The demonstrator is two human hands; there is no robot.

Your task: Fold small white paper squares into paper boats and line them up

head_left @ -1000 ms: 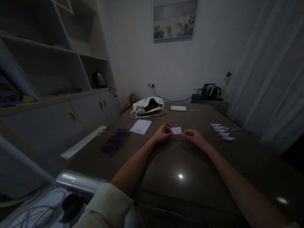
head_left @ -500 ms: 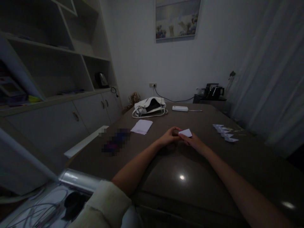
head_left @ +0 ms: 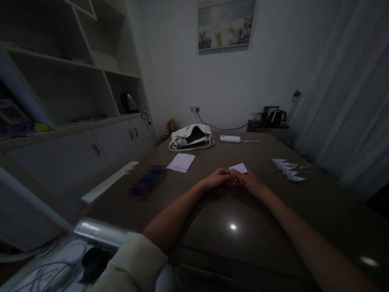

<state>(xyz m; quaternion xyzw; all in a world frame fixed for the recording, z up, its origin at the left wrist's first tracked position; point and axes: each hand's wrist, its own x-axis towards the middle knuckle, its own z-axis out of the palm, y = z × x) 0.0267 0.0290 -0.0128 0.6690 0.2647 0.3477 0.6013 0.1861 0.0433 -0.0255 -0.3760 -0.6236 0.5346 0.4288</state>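
Observation:
A small folded piece of white paper (head_left: 239,167) is held up over the middle of the dark table (head_left: 209,227). My right hand (head_left: 252,182) grips it from the right, with the thumb lying across its lower part. From the left, my left hand (head_left: 217,179) meets the paper's lower left corner with its fingers closed together. The fingertips of both hands touch or overlap, and they hide the paper's lower edge. Several folded white paper pieces (head_left: 287,170) lie in a row to the right. A stack of white paper sheets (head_left: 181,162) lies to the left.
A white handbag (head_left: 190,137) stands at the back of the table, left of a white oblong device (head_left: 230,139) with a cable. A blurred dark object (head_left: 148,181) lies on the left. Past the table are shelves (head_left: 69,89) and black kettles (head_left: 275,117).
My left fingers have come down from the paper's upper left side to its lower left corner. The paper has turned slightly, and my right thumb now lies across it.

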